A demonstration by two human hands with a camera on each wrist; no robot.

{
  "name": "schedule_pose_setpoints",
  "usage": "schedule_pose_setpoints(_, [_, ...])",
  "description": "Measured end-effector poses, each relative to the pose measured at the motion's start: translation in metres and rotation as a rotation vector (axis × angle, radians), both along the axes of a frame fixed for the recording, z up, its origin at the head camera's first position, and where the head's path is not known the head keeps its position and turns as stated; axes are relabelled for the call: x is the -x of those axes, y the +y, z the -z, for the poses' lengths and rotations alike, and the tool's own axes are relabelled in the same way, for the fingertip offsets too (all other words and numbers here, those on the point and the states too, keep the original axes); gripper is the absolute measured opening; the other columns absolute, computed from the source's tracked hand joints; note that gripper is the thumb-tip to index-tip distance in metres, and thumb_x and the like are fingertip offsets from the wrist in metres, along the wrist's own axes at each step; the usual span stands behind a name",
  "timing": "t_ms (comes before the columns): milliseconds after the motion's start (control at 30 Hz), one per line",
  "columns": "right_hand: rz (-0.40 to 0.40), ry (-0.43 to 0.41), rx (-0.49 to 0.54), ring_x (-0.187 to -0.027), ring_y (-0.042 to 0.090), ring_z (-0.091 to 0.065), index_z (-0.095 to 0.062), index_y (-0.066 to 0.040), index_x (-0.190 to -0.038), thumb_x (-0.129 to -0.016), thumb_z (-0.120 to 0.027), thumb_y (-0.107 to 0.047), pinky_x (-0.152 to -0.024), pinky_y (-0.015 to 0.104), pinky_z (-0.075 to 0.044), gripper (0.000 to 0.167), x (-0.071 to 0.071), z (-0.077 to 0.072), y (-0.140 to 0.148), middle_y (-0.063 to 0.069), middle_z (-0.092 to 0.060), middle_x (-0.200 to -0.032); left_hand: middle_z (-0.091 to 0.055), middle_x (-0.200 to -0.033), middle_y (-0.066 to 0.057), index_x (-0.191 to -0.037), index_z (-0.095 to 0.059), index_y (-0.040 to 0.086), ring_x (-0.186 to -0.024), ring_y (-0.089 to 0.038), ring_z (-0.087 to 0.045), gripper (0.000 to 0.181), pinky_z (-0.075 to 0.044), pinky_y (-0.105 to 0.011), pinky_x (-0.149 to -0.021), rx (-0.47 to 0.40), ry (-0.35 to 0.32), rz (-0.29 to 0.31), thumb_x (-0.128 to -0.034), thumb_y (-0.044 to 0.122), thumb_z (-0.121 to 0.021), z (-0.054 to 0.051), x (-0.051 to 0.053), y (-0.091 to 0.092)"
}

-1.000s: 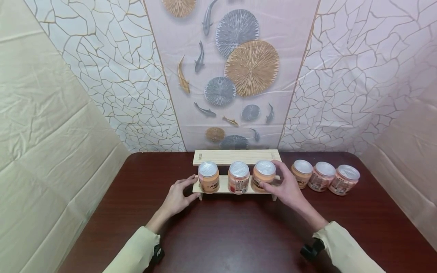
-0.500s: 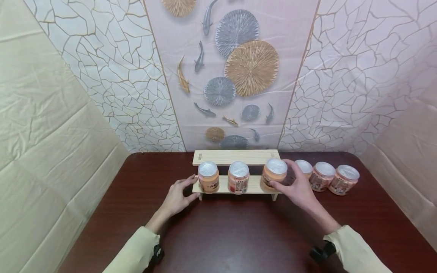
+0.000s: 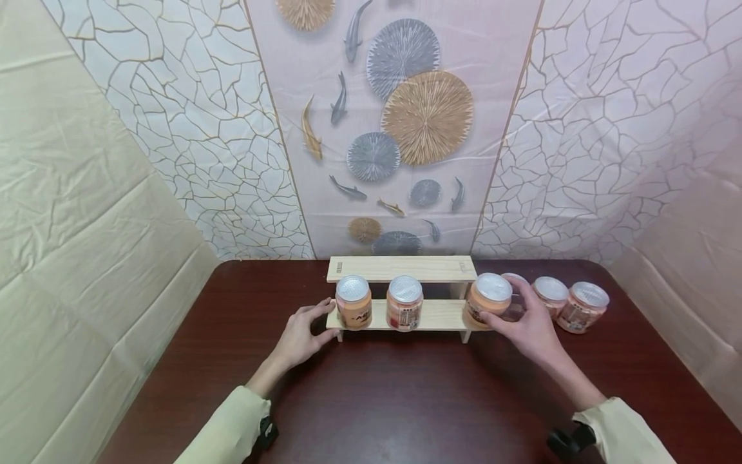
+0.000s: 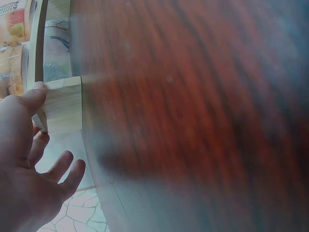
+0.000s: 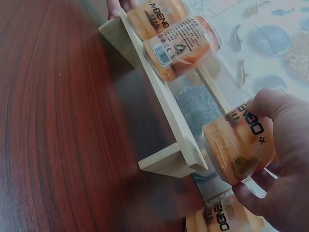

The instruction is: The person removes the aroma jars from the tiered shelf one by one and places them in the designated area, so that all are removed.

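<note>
A two-tier wooden shelf [image 3: 401, 267] stands near the back of the table. My left hand [image 3: 303, 335] pinches the left end of its lower board [image 4: 37, 53], thumb on the front edge. An orange jar [image 3: 355, 303] with a silver lid sits at that end, and a pinkish jar [image 3: 404, 304] stands mid-board. My right hand [image 3: 530, 325] grips another orange jar [image 3: 485, 306] around its side, slightly tilted, at the board's right end. In the right wrist view this held jar [image 5: 236, 140] appears raised beyond the shelf end, apart from the board.
Right of the shelf on the table, an orange jar [image 5: 222, 215] is partly hidden behind my right hand. Beside it are a pinkish jar [image 3: 551, 293] and another jar [image 3: 582, 308]. Patterned cloth [image 3: 580, 161] walls the back; the dark table [image 3: 382, 399] extends in front.
My right hand has carried the orange jar rightward from the lower board, out to its right end. The left hand stays on the shelf, and the two other shelf jars have not moved.
</note>
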State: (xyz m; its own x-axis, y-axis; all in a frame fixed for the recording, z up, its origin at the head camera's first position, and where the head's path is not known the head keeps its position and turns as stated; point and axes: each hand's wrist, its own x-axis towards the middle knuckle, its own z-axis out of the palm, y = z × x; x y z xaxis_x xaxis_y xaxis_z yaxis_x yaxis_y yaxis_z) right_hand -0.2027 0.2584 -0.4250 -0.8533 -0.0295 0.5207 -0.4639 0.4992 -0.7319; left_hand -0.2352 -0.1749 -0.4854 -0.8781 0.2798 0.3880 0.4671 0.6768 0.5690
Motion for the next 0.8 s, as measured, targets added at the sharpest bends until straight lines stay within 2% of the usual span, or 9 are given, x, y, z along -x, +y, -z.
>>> schedule_pose_setpoints(233, [0.072, -0.033, -0.053, -0.093, 0.005, -0.056, -0.049, 0.000, -0.138, -0.074, -0.087, -0.001, -0.076, 0.017, -0.048, 0.074, -0.007, 0.001, 0.009, 0.020, -0.061, -0.117, -0.058, -0.140, -0.008, -0.133, -0.065, 0.007, -0.118, -0.043, -0.055, 0.056, -0.043, -0.061, -0.095, 0.001, -0.001, -0.002, -0.0821, 0.019, -0.085, 0.000, -0.001, 0.000])
schedule_pose_setpoints(433, [0.098, -0.071, -0.046, -0.095, -0.005, -0.052, -0.047, 0.004, -0.138, -0.076, -0.085, -0.003, -0.080, 0.015, -0.047, 0.073, -0.011, 0.005, 0.015, 0.026, -0.061, -0.117, -0.058, -0.140, -0.007, -0.133, -0.065, 0.007, -0.118, -0.042, -0.056, 0.056, -0.044, -0.060, -0.095, 0.004, -0.005, -0.006, -0.0820, 0.020, -0.085, 0.001, 0.000, 0.000])
schedule_pose_setpoints(633, [0.119, -0.059, -0.050, -0.095, -0.009, -0.049, -0.047, 0.005, -0.138, -0.075, -0.085, -0.002, -0.079, 0.013, -0.046, 0.074, -0.014, 0.010, 0.021, 0.028, -0.061, -0.118, -0.058, -0.140, -0.007, -0.133, -0.065, 0.007, -0.119, -0.043, -0.055, 0.056, -0.043, -0.061, -0.096, 0.004, -0.008, -0.007, -0.0822, 0.019, -0.084, 0.002, -0.001, 0.000])
schedule_pose_setpoints(800, [0.152, -0.039, -0.071, -0.097, -0.008, -0.048, -0.047, 0.006, -0.139, -0.073, -0.087, -0.003, -0.081, 0.014, -0.042, 0.077, -0.017, 0.015, 0.027, 0.029, -0.061, -0.122, -0.058, -0.140, -0.007, -0.133, -0.066, 0.007, -0.119, -0.043, -0.055, 0.056, -0.042, -0.062, -0.096, 0.005, -0.001, -0.004, -0.0819, 0.020, -0.085, 0.001, 0.000, 0.000])
